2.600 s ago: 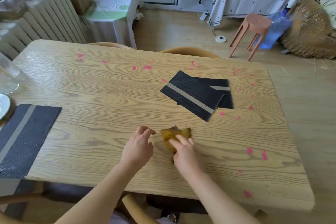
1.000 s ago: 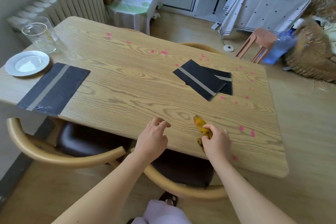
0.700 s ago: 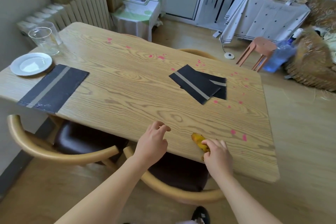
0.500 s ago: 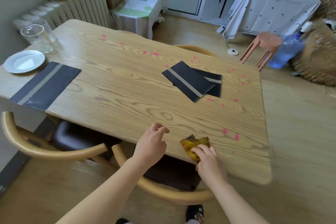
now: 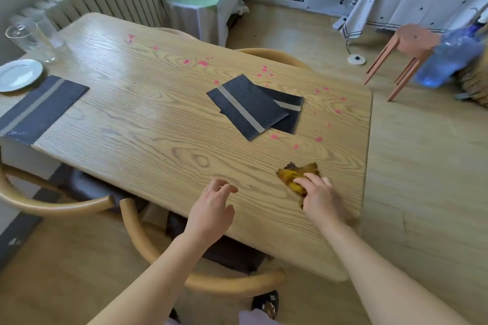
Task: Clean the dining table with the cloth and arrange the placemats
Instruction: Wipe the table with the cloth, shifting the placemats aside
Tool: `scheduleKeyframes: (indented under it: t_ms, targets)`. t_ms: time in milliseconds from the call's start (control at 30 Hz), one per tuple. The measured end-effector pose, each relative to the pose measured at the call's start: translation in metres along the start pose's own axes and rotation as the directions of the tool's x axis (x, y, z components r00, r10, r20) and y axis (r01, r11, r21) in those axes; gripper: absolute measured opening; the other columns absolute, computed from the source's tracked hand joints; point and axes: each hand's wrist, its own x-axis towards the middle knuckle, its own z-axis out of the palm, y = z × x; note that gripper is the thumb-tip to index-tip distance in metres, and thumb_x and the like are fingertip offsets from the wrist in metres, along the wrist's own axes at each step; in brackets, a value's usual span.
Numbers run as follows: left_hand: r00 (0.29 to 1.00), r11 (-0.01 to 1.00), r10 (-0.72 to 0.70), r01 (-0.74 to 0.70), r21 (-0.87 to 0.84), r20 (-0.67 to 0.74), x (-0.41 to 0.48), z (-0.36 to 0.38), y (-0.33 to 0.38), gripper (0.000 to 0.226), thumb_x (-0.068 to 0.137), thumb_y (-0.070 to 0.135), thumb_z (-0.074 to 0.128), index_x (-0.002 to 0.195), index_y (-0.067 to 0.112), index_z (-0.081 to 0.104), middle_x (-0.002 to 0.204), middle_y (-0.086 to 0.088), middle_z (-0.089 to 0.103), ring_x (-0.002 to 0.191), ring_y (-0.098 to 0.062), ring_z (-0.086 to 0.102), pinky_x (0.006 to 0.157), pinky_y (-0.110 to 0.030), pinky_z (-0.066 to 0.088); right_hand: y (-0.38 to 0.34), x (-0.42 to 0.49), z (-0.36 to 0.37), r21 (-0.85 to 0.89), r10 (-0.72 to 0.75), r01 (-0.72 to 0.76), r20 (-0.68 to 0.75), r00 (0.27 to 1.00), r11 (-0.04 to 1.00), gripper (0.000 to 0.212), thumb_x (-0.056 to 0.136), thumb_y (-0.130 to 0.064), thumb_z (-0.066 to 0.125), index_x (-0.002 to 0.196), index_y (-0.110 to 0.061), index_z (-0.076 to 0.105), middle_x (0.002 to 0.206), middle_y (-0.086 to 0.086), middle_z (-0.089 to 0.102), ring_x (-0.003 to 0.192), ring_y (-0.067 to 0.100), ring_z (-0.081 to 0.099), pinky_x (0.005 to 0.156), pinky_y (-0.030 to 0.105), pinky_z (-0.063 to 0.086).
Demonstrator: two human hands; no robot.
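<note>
Wiping was in hand. One placemat lay at the wooden table's left end, and two overlapping placemats mid-table. The left hand hovered at the near edge, fingers loosely apart and empty. The right hand pressed the yellow cloth down near the right corner, fingers curled over it. The pink spots beyond likely came next.

Soft, even daylight, faint sheen on the table, wide-angle bending at edges.
</note>
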Motion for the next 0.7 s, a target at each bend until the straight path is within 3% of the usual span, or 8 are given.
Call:
scheduleKeyframes:
  t_ms: [67,200,367,467,600,700]
  targets:
    - [1.0,1.0,-0.019,0.019,0.005,-0.012,-0.002,0.004,0.005,0.04,0.09,0.015,0.053,0.129,0.025,0.049,0.132,0.007,0.04,0.127,-0.011,0.04,0.093,-0.021,0.041,0.009,0.009,-0.005,0.038,0.049,-0.048,-0.003,0.999,0.998,0.052,0.089,-0.003,0.043,0.131,-0.032,0.053,0.143,-0.01,0.045,0.122,0.018,0.039,0.091,0.031,0.045]
    - [0.998,0.998,-0.057,0.058,0.018,-0.027,-0.005,0.01,0.013,0.041,0.09,0.015,0.052,0.13,0.025,0.049,0.133,0.007,0.04,0.128,-0.012,0.039,0.095,-0.021,0.04,-0.001,0.005,-0.004,0.07,0.006,-0.007,0.02,1.0,0.998,0.053,0.089,-0.003,0.041,0.132,-0.031,0.052,0.145,-0.011,0.044,0.125,0.019,0.037,0.091,0.031,0.045]
    - [0.998,0.998,-0.053,0.054,0.016,-0.036,-0.003,0.015,0.028,0.04,0.09,0.016,0.052,0.129,0.026,0.05,0.132,0.007,0.041,0.127,-0.012,0.04,0.096,-0.022,0.039,-0.037,-0.034,0.013,0.123,-0.282,0.268,0.116,0.952,0.955,0.057,0.09,-0.003,0.043,0.136,-0.036,0.047,0.151,-0.009,0.036,0.13,0.02,0.036,0.103,0.035,0.042]
    - [0.997,0.999,-0.034,0.036,0.023,-0.066,0.002,0.017,0.036,0.039,0.089,0.018,0.053,0.127,0.028,0.052,0.129,0.008,0.043,0.124,-0.011,0.042,0.093,-0.019,0.039,-0.047,-0.048,0.019,0.128,-0.41,0.395,0.134,0.902,0.91,0.054,0.093,-0.004,0.046,0.138,-0.033,0.047,0.152,-0.009,0.035,0.126,0.019,0.038,0.098,0.034,0.046]
    - [0.998,0.999,-0.029,0.031,0.035,-0.062,0.007,0.019,0.04,0.038,0.091,0.019,0.053,0.127,0.028,0.052,0.131,0.007,0.042,0.126,-0.011,0.041,0.095,-0.019,0.038,-0.024,-0.034,0.015,0.111,-0.419,0.407,0.141,0.897,0.907,0.055,0.093,-0.003,0.043,0.136,-0.036,0.047,0.148,-0.012,0.039,0.125,0.017,0.038,0.095,0.033,0.049]
    - [0.999,0.999,-0.017,0.018,0.026,-0.034,0.01,0.02,0.045,0.041,0.091,0.017,0.052,0.13,0.027,0.048,0.135,0.006,0.04,0.13,-0.012,0.038,0.098,-0.021,0.038,0.009,-0.019,0.002,0.052,-0.324,0.32,0.093,0.942,0.946,0.057,0.092,-0.002,0.043,0.133,-0.04,0.05,0.145,-0.014,0.042,0.121,0.015,0.041,0.09,0.029,0.049]
